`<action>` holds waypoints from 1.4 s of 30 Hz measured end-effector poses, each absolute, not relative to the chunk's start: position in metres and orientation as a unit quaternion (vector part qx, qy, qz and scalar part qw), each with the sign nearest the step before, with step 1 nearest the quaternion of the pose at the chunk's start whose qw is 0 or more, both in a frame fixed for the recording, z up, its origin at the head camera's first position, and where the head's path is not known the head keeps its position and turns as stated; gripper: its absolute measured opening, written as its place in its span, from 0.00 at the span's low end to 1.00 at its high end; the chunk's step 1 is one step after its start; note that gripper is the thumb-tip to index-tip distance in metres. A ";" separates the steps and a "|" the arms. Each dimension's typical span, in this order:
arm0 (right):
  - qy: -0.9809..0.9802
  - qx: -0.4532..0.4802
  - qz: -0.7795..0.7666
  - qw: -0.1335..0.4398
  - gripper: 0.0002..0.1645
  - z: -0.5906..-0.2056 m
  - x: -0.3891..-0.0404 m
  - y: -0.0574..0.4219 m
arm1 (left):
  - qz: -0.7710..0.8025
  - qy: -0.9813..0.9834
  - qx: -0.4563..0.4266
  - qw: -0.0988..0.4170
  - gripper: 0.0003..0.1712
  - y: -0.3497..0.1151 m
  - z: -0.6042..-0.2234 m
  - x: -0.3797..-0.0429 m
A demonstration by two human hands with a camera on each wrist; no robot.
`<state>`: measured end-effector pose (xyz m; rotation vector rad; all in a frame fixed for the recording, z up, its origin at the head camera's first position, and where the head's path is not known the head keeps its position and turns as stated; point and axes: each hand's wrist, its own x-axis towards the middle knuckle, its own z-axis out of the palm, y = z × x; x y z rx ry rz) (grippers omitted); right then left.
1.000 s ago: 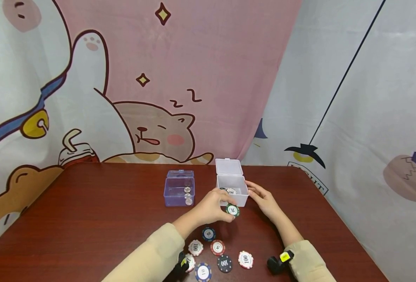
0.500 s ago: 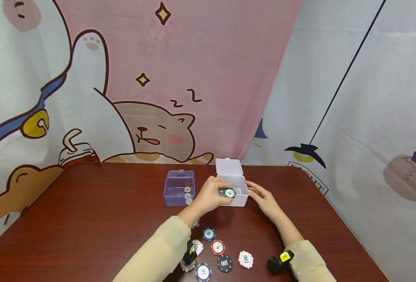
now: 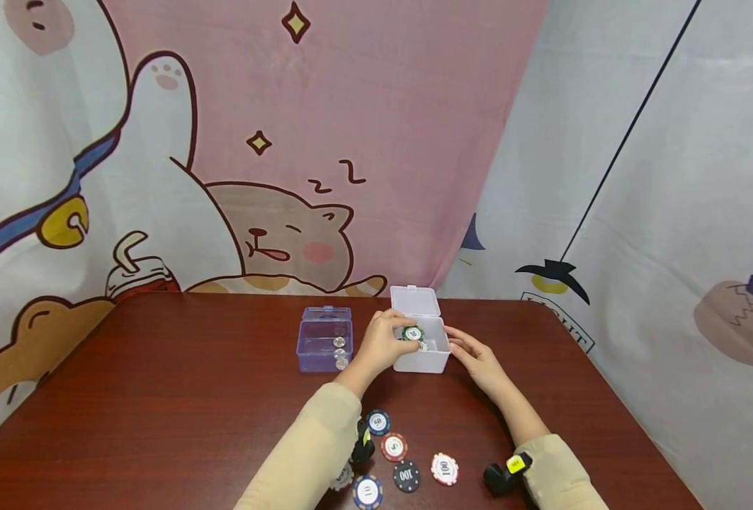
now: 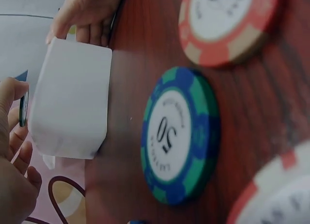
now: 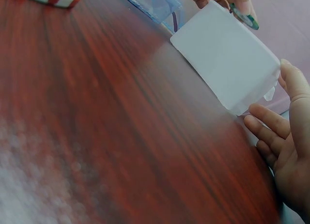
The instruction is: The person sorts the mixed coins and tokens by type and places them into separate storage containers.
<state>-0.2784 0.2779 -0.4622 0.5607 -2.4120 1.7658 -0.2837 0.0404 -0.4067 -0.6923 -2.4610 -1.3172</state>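
A green-edged poker chip (image 3: 412,333) is pinched between the thumb and fingers of my left hand (image 3: 382,347), over the open white plastic box (image 3: 421,364). In the right wrist view the green chip (image 5: 246,18) overlaps the box's far rim. Inside the box another chip shows partly beneath it. My right hand (image 3: 483,370) rests at the box's right side, fingers extended; in the right wrist view its thumb (image 5: 290,78) lies at a top corner. The box's hinged lid (image 3: 414,302) stands up at the back.
Left of the white box stands an open blue-tinted box (image 3: 314,363) with several small silvery discs (image 3: 340,354). Nearer on the brown table (image 3: 159,397) lie a blue-green chip (image 3: 378,423), a red chip (image 3: 394,447), a black chip (image 3: 406,477), a white chip (image 3: 445,469) and a blue chip (image 3: 367,491).
My left hand has carried the green chip from in front of the white box up and back over its opening. My right hand has stayed at the box's side.
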 end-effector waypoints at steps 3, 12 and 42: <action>-0.795 0.181 0.577 0.052 0.26 -0.463 -0.279 0.279 | -0.454 -0.850 -0.226 0.141 0.23 0.042 -0.410 -0.287; -0.796 0.179 0.576 0.059 0.26 -0.462 -0.279 0.280 | -0.434 -0.868 -0.195 0.141 0.22 0.051 -0.410 -0.296; -0.801 0.179 0.570 0.043 0.25 -0.437 -0.262 0.269 | -0.466 -0.853 -0.183 0.150 0.27 0.043 -0.404 -0.284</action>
